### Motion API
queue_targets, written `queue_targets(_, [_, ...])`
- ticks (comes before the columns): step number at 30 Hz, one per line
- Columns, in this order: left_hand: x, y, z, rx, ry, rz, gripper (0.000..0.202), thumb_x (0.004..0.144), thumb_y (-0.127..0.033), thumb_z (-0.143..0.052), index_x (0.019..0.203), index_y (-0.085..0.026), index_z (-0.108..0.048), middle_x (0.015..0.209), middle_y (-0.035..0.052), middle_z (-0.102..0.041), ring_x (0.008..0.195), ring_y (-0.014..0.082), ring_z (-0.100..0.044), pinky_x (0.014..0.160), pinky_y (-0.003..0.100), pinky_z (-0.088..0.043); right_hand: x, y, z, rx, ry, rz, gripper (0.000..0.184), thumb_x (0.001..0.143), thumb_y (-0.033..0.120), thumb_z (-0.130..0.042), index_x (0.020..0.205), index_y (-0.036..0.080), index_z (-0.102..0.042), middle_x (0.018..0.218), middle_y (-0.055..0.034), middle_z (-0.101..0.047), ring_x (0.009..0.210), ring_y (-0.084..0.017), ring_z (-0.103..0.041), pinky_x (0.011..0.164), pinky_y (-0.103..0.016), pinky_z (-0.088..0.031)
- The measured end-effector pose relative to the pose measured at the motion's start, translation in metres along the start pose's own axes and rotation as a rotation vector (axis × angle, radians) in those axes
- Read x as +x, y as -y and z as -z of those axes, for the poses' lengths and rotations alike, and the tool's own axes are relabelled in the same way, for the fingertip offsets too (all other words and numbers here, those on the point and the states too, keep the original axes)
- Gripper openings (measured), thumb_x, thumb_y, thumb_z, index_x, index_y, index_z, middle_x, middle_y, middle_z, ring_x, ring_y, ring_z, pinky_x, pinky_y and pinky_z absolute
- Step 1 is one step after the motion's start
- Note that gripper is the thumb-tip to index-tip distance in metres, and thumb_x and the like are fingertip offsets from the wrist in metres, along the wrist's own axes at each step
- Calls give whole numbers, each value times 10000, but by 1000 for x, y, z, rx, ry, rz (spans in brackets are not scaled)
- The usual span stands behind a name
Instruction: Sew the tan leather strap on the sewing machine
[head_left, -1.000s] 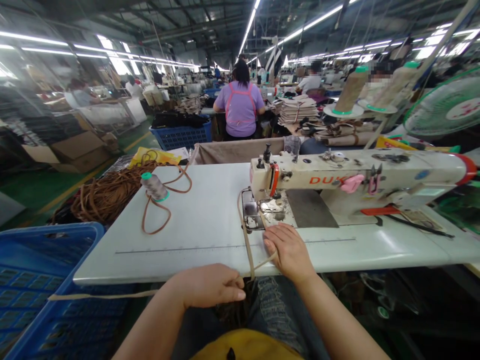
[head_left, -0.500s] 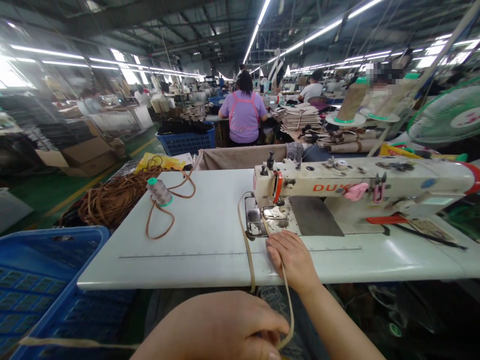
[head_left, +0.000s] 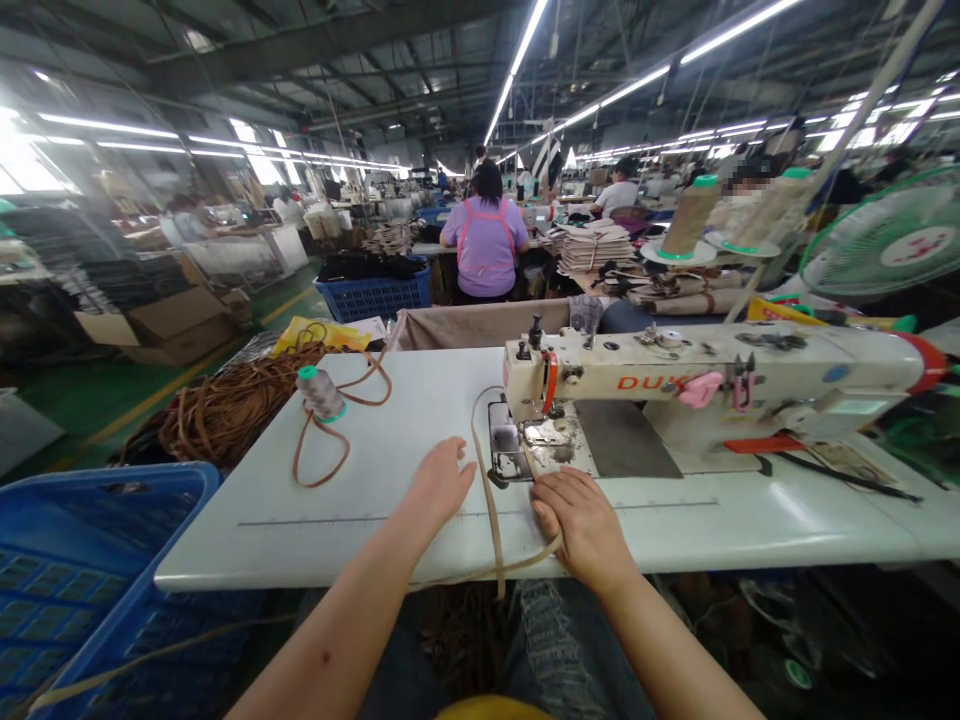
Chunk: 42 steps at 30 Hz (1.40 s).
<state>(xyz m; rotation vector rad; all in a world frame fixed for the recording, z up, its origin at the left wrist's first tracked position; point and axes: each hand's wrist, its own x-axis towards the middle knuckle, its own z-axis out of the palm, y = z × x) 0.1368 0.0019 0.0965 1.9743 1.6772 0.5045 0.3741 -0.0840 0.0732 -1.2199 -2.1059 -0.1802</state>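
My right hand [head_left: 579, 515] lies on the table edge in front of the sewing machine [head_left: 720, 365], closed on a narrow beige strap [head_left: 493, 520]. From those fingers one stretch runs up to the presser foot. The other end trails left under my left forearm towards a blue basket. Another length loops out behind the needle plate [head_left: 536, 440] and hangs over the front edge. My left hand [head_left: 442, 478] is just left of that loop, fingers apart and holding nothing. The needle tip is too small to make out.
A grey thread cone [head_left: 321, 393] and a brown cord loop [head_left: 321, 450] are on the white table [head_left: 360, 540]. Beside it lie a heap of brown cords [head_left: 225, 410] and the blue basket [head_left: 112, 520]. A fan [head_left: 892, 235] stands right; a co-worker [head_left: 486, 240] sits ahead.
My left hand has let go of the strap and moved from near my lap up onto the table, left of the needle plate. My right hand has stayed in place.
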Motion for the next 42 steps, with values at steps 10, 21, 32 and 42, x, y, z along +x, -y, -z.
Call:
queue_targets(10, [33, -15, -10, 252, 27, -12, 295, 956, -217, -563, 1232, -115, -592, 1287, 226, -628, 1296, 351, -558, 1112, 432, -385, 0, 3, 2, 11, -2, -22, 307, 1104, 322, -442, 1078, 215, -729, 1099, -82, -781, 1048, -240, -698, 1092, -476, -505])
queue_targets(21, [-70, -42, 11, 226, 986, -427, 135, 740, -242, -809, 804, -233, -692, 822, 18, -749, 708, 202, -649, 628, 283, -463, 0, 2, 1, 7, -13, -11, 289, 1098, 312, -464, 1097, 210, -734, 1090, -84, -787, 1039, -246, -709, 1084, -484, -515])
queue_targets(32, [-72, -66, 53, 79, 544, -481, 234, 1015, -305, -529, 886, -197, -692, 959, 76, -761, 876, 219, -662, 783, 322, -457, 1, 1, 0, 1, -44, 11, 269, 1086, 293, -485, 1104, 201, -736, 1096, -81, -795, 1039, -250, -722, 1072, -496, -532])
queue_targets(42, [-128, -128, 131, -1119, 558, -612, 325, 998, -558, -628, 1046, -286, -799, 1113, 52, -753, 1048, 217, -702, 963, 328, -539, -14, -27, -27, -85, -184, 106, 255, 1055, 292, -506, 1116, 271, -752, 1044, -26, -812, 970, -211, -768, 1036, -413, -595])
